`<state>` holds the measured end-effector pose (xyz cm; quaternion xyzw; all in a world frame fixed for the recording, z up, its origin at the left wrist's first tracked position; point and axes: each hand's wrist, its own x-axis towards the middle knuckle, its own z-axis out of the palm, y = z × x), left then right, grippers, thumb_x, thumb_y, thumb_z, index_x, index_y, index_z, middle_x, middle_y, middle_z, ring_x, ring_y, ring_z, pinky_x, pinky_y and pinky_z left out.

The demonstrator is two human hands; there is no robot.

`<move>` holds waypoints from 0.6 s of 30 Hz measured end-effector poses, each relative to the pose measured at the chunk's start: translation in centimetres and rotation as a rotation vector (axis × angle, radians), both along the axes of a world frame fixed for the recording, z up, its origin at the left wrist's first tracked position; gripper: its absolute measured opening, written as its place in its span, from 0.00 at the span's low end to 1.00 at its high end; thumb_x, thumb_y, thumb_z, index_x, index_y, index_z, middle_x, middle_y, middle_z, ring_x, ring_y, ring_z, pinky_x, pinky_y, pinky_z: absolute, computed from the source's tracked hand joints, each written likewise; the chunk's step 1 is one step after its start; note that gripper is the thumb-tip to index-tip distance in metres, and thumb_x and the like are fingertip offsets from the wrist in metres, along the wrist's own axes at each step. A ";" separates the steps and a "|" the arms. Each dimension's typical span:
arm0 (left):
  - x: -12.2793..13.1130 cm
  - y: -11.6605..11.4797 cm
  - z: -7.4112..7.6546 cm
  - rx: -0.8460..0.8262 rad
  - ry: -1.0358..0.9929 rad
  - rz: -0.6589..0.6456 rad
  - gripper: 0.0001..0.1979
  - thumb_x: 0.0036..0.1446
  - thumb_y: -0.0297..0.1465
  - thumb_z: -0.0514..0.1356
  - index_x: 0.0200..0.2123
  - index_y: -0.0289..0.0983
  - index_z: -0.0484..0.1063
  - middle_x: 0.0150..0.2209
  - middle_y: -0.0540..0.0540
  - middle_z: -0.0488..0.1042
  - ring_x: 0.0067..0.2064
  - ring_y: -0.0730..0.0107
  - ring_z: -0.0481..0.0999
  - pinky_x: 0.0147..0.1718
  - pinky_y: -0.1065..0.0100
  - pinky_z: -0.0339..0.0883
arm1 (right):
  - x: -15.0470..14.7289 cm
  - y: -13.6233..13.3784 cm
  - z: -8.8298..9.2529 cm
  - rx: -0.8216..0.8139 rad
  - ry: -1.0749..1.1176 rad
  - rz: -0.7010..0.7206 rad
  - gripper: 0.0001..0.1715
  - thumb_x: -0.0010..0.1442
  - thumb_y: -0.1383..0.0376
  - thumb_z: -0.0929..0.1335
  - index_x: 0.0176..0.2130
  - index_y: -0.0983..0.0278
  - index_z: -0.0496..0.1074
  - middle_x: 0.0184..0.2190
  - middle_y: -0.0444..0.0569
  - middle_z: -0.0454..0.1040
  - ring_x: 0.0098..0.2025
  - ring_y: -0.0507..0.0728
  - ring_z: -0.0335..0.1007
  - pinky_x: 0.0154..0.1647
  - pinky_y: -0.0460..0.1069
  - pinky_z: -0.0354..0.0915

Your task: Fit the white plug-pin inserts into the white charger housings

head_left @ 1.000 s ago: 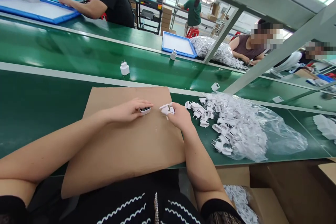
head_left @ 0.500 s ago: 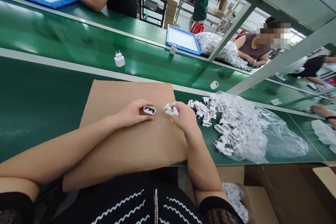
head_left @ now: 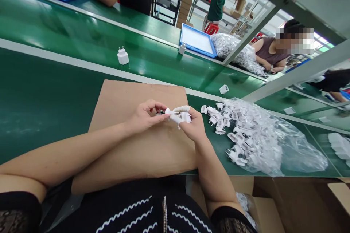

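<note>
My left hand (head_left: 147, 117) is closed on a white charger housing, mostly hidden by its fingers, above the brown cardboard sheet (head_left: 131, 156). My right hand (head_left: 191, 123), with white coverings on thumb and forefinger, pinches a white plug cap (head_left: 169, 111) by its pin end, the cap touching the housing's open end. More white plug pieces (head_left: 186, 117) sit in the right palm. To the right, loose plug caps (head_left: 216, 114) lie beside a clear bag of caps (head_left: 254, 138).
White chargers (head_left: 123, 56), (head_left: 182, 48) and a housing (head_left: 224, 89) lie on the green conveyor (head_left: 153, 65) beyond. A slanted metal post (head_left: 295, 72) crosses at right. Cardboard boxes (head_left: 295, 196) stand below the table edge. Other people work across the line.
My hands have come together; the cap in my right hand now meets the housing in my left hand. The view has shifted slightly.
</note>
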<state>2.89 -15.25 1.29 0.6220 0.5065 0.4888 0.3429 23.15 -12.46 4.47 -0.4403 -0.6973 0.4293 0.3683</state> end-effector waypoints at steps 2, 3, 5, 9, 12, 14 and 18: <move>-0.7 0.6 -0.6 -0.037 0.051 0.003 0.29 0.44 0.50 0.73 0.47 0.42 0.76 0.48 0.45 0.75 0.48 0.57 0.73 0.48 0.59 0.67 | -0.1 0.3 -0.3 -0.063 0.018 -0.070 0.14 0.55 0.55 0.73 0.36 0.61 0.74 0.31 0.46 0.77 0.26 0.53 0.69 0.25 0.48 0.64; -1.0 0.9 -0.9 -0.053 0.099 -0.001 0.34 0.40 0.50 0.75 0.49 0.43 0.75 0.51 0.45 0.74 0.52 0.53 0.71 0.52 0.56 0.65 | 0.0 0.5 -0.3 -0.023 -0.019 -0.089 0.13 0.55 0.56 0.72 0.36 0.61 0.74 0.31 0.46 0.77 0.26 0.53 0.69 0.26 0.49 0.64; -1.5 1.6 -1.5 -0.096 0.193 -0.047 0.33 0.39 0.51 0.74 0.48 0.43 0.75 0.49 0.45 0.75 0.52 0.51 0.71 0.55 0.53 0.63 | 0.4 0.8 -0.3 0.160 -0.187 -0.086 0.07 0.57 0.60 0.71 0.36 0.61 0.74 0.33 0.46 0.77 0.31 0.55 0.71 0.31 0.49 0.64; -1.4 2.2 -2.1 -0.096 0.264 -0.182 0.19 0.51 0.50 0.67 0.38 0.42 0.78 0.40 0.48 0.79 0.46 0.55 0.75 0.55 0.54 0.60 | 1.5 1.0 -0.1 0.405 -0.724 0.031 0.12 0.55 0.73 0.68 0.39 0.60 0.75 0.37 0.48 0.76 0.41 0.58 0.71 0.32 0.48 0.59; -1.0 2.0 -2.2 -0.047 0.281 -0.181 0.20 0.52 0.49 0.66 0.42 0.42 0.78 0.42 0.48 0.79 0.47 0.55 0.74 0.57 0.54 0.57 | 1.7 1.1 -0.2 0.348 -0.900 0.084 0.13 0.55 0.74 0.67 0.39 0.59 0.74 0.39 0.48 0.76 0.42 0.58 0.70 0.31 0.47 0.57; -0.9 1.8 -2.3 -0.031 0.273 -0.186 0.20 0.52 0.48 0.67 0.43 0.43 0.78 0.43 0.48 0.79 0.47 0.56 0.74 0.57 0.54 0.57 | 1.7 1.3 -0.4 0.281 -0.874 0.086 0.13 0.56 0.72 0.67 0.40 0.59 0.74 0.40 0.47 0.76 0.41 0.57 0.71 0.31 0.47 0.57; -1.0 2.0 -2.7 -0.018 0.234 -0.192 0.18 0.52 0.47 0.67 0.40 0.41 0.79 0.40 0.48 0.80 0.44 0.57 0.75 0.50 0.59 0.63 | 1.7 1.9 -0.8 0.176 -0.740 0.039 0.11 0.55 0.70 0.68 0.39 0.59 0.75 0.39 0.45 0.77 0.39 0.57 0.71 0.35 0.48 0.61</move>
